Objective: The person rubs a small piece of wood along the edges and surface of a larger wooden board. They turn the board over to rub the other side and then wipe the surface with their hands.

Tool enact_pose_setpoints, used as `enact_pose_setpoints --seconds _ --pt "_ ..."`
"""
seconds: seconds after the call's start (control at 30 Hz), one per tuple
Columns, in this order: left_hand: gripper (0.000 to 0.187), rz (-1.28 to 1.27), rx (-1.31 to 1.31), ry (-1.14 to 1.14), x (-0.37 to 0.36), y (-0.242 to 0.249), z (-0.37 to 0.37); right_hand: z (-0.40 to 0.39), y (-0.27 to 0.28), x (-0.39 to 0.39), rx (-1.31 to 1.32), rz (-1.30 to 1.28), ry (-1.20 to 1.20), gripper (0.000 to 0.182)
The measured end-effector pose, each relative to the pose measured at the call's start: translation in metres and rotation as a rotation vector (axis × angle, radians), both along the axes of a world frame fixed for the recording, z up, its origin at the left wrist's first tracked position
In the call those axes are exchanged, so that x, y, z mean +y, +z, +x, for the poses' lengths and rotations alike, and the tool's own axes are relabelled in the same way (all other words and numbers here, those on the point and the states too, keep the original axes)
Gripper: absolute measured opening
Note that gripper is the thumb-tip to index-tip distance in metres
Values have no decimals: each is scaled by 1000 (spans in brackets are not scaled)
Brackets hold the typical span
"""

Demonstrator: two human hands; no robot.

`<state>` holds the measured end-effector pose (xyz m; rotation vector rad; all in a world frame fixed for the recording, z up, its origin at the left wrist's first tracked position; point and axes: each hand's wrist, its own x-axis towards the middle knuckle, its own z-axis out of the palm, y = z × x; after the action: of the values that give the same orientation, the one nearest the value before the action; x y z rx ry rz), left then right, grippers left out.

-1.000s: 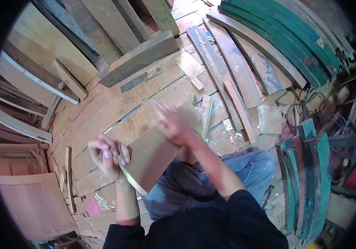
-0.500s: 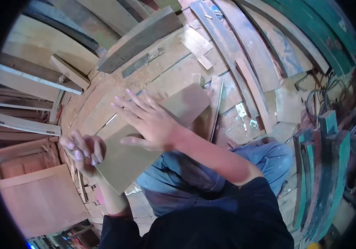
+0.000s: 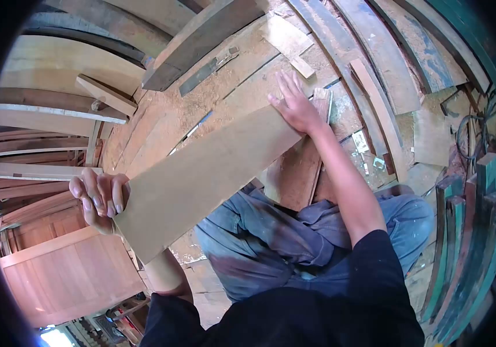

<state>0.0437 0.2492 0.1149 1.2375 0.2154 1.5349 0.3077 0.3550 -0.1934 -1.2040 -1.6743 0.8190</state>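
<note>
A flat tan wooden board (image 3: 213,173) slants across my lap, its near end low on the left and its far end up to the right. At the near end my left hand (image 3: 100,199) grips the board's edge with curled fingers. My right hand (image 3: 297,107) rests at the far end, its fingers stretched out past the edge and its palm against the board's corner. Under that end, a wooden plank (image 3: 300,179) lies on the floor, partly hidden by the board.
Sawdust covers the plank floor (image 3: 155,133). A thick dark beam (image 3: 196,43) lies ahead, and long curved boards (image 3: 375,63) fill the right. Green-edged timbers (image 3: 473,243) and cables (image 3: 473,130) are at far right. Stacked boards (image 3: 45,124) and a wooden panel (image 3: 68,277) stand left.
My right hand has slid from the board's middle to its far right end. My left hand still holds the near end, and the view has shifted slightly.
</note>
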Motion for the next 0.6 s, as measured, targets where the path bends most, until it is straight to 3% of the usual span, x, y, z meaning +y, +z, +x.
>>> enact_pose_setpoints --seconds 0.07,0.1,0.17,0.23,0.27,0.4,0.6 --pt "17 7 26 -116 6 4 5 -5 26 -1 -55 183 16 76" --pt "26 45 49 -104 10 6 9 -10 87 -18 120 234 128 76" --pt "44 97 103 -62 12 9 16 -40 185 -60 213 377 140 87" --pt "88 59 336 526 4 15 21 -73 248 -93 303 435 110 100" --pt "90 62 378 580 7 17 27 -86 265 -101 350 449 118 103" --pt "95 112 379 472 6 20 42 -107 276 -108 363 452 -19 107" --pt "103 123 386 415 -3 11 46 -74 204 -89 196 322 -23 109"
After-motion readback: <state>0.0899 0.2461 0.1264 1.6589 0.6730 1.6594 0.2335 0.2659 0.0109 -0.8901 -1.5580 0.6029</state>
